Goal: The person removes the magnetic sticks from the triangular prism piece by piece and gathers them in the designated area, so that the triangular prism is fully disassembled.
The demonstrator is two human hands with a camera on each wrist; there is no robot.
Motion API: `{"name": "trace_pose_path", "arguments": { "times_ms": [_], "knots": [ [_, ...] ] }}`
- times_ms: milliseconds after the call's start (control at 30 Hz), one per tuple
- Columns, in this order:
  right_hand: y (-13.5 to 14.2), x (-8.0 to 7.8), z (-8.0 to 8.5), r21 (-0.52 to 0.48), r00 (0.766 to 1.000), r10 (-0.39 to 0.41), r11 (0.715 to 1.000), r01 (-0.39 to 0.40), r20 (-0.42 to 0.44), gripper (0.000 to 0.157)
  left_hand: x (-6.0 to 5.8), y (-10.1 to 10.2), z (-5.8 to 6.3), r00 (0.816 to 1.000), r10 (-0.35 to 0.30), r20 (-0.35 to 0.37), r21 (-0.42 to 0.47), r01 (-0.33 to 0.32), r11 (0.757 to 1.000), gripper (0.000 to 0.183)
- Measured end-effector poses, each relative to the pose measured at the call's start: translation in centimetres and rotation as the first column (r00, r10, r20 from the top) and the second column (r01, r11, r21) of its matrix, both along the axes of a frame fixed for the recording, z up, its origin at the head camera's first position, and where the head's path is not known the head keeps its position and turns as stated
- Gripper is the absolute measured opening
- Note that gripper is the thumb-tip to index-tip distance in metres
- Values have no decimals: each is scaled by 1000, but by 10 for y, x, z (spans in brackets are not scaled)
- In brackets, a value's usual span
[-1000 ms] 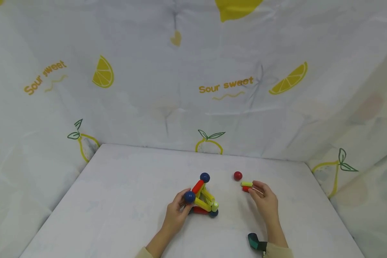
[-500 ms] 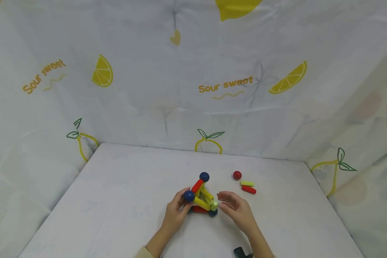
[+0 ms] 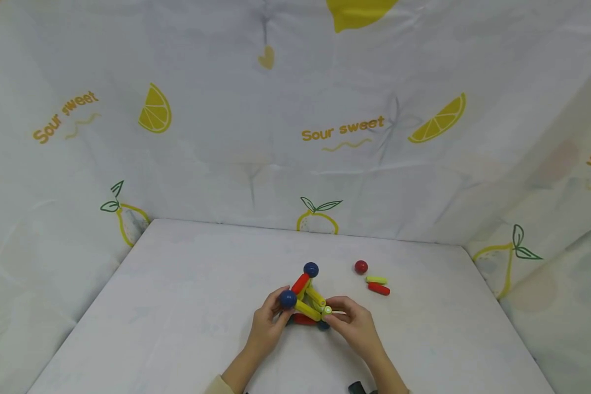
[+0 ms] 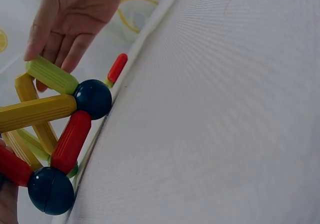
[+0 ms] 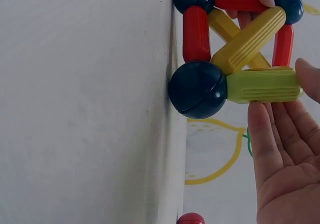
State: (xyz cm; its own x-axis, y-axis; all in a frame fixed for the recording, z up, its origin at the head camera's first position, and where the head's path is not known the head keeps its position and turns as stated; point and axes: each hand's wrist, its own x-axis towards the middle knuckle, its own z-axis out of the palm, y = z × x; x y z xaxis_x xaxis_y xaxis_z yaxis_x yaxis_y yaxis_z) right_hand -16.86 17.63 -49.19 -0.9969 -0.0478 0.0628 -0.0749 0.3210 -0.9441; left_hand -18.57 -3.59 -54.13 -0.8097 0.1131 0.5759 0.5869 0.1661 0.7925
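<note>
Left grip (image 3: pixel 268 323) holds the frame (image 3: pixel 307 310); right grip (image 3: pixel 353 323), opposite, pinches its green rod (image 5: pixel 262 88): adjusting, seemingly; next likely calls for a steady left hold.

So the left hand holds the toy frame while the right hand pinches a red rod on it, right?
Not quite: the rod that the right hand pinches is light green, as the right wrist view shows. The left hand does hold the toy frame.
</note>
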Motion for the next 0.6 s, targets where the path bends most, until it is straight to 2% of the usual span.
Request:
{"name": "trace_pose_path", "arguments": {
  "times_ms": [67,167,233,300,400,467,600],
  "knots": [
    [-1,0,0,23,1000,-9,1000,9,-10,24,3,0,8,1000,7,-6,-9,-7,1000,44],
    [-2,-1,0,71,999,-27,997,28,-24,21,4,0,9,1000,9,-7,-15,-10,1000,43],
    [0,-1,1,98,999,-36,994,39,-37,20,4,0,9,1000,9,-3,-16,-10,1000,43],
    [2,-2,0,107,998,-43,993,48,-44,19,0,0,0,1000,9,-5,-17,-9,1000,44],
    [7,-4,-2,79,998,-53,995,55,-27,17,0,1,-1,1000,18,-15,-30,-19,999,46],
    [11,-6,-4,32,998,-61,998,60,13,16,1,1,1,999,29,-20,-40,-30,999,47],
    [16,-11,-8,-66,989,-82,994,91,122,18,5,2,13,999,33,-7,-46,-34,998,46]
  ]
}}
